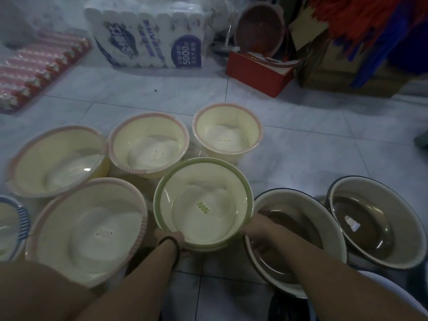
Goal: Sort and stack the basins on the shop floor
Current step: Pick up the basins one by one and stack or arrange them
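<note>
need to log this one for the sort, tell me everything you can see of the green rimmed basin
The green rimmed basin is round, cream inside with a pale green band round its rim, and looks like glossy plastic. A small green squiggle mark sits on its floor. It is upright, empty and slightly tilted. The left hand grips its near left edge and the right hand its near right edge. A second pale rim shows just beneath it, so it seems nested on another basin. It sits centrally among the other basins.

The pale tiled floor carries cream basins, enamel basins, and a red box.
</note>
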The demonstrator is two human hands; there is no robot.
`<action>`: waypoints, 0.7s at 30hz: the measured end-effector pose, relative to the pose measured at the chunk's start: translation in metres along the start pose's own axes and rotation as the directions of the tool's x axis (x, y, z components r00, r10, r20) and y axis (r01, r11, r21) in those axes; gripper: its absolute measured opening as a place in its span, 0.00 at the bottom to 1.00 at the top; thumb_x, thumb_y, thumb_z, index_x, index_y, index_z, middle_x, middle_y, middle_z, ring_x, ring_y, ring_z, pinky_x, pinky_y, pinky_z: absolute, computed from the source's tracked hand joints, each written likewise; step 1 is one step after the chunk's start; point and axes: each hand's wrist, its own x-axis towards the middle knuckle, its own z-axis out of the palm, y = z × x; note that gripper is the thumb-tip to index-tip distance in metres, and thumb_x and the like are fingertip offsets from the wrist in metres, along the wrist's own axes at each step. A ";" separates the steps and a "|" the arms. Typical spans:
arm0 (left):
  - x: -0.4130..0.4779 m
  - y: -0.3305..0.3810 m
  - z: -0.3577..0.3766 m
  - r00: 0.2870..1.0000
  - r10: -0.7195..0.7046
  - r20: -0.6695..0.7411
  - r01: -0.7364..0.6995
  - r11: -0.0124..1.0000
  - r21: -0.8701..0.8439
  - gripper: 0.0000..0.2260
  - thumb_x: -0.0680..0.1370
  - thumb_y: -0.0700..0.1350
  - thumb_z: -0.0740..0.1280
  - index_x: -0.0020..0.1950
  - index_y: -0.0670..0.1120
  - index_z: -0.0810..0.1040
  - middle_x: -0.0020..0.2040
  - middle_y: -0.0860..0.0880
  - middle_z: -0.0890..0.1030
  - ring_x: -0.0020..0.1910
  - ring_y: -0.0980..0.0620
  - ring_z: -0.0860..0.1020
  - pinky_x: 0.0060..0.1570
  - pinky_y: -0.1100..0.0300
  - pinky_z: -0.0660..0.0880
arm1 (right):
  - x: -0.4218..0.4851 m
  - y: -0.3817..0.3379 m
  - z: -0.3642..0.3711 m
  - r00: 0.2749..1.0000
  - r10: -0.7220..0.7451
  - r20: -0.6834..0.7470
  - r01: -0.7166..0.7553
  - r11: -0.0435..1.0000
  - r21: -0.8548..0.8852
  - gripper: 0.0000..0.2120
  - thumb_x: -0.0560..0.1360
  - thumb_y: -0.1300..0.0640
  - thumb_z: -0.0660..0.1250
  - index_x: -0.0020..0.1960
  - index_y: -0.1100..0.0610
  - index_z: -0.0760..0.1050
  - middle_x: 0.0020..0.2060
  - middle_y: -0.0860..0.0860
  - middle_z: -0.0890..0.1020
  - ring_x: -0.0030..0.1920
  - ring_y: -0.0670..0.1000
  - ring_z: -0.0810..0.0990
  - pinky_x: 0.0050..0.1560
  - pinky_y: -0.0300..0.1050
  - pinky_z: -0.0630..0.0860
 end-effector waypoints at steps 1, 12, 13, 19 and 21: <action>-0.003 -0.014 -0.001 1.000 -0.015 0.009 0.015 1.000 -0.021 0.31 0.75 0.28 0.65 0.74 0.49 0.60 0.67 0.42 0.71 0.59 0.30 0.76 0.44 0.27 0.78 | -0.006 0.006 0.007 1.000 0.005 -0.031 -0.004 0.998 0.055 0.08 0.72 0.59 0.67 0.48 0.62 0.79 0.38 0.58 0.76 0.33 0.55 0.75 0.33 0.45 0.74; -0.075 -0.149 -0.044 0.977 -0.079 0.200 0.096 0.992 -0.079 0.22 0.82 0.35 0.63 0.75 0.36 0.64 0.71 0.35 0.72 0.68 0.34 0.74 0.55 0.39 0.80 | -0.081 0.093 0.124 0.991 0.054 -0.118 0.079 0.475 0.876 0.11 0.78 0.70 0.70 0.58 0.60 0.81 0.50 0.59 0.86 0.47 0.57 0.81 0.50 0.56 0.80; -0.078 -0.153 -0.051 0.976 -0.067 0.209 0.079 0.996 -0.045 0.21 0.82 0.36 0.63 0.75 0.35 0.65 0.71 0.33 0.72 0.68 0.34 0.73 0.58 0.39 0.78 | -0.085 0.098 0.125 0.991 0.048 -0.127 0.090 0.468 0.879 0.13 0.78 0.69 0.70 0.60 0.58 0.80 0.52 0.59 0.85 0.47 0.57 0.80 0.46 0.53 0.79; -0.110 -0.155 -0.088 0.939 -0.118 0.323 0.183 0.967 -0.179 0.18 0.83 0.34 0.62 0.73 0.34 0.66 0.66 0.28 0.74 0.59 0.31 0.77 0.22 0.45 0.79 | -0.113 0.123 0.138 0.989 0.134 -0.059 -0.010 0.465 0.885 0.09 0.83 0.56 0.68 0.62 0.51 0.76 0.50 0.59 0.82 0.40 0.58 0.80 0.32 0.46 0.78; -0.110 -0.155 -0.092 0.940 -0.149 0.306 0.213 0.958 -0.190 0.19 0.83 0.35 0.61 0.74 0.35 0.65 0.68 0.30 0.73 0.64 0.29 0.75 0.28 0.41 0.80 | -0.112 0.126 0.135 0.984 0.162 -0.080 -0.010 0.491 0.871 0.09 0.84 0.54 0.66 0.63 0.53 0.76 0.49 0.59 0.81 0.39 0.57 0.79 0.34 0.48 0.79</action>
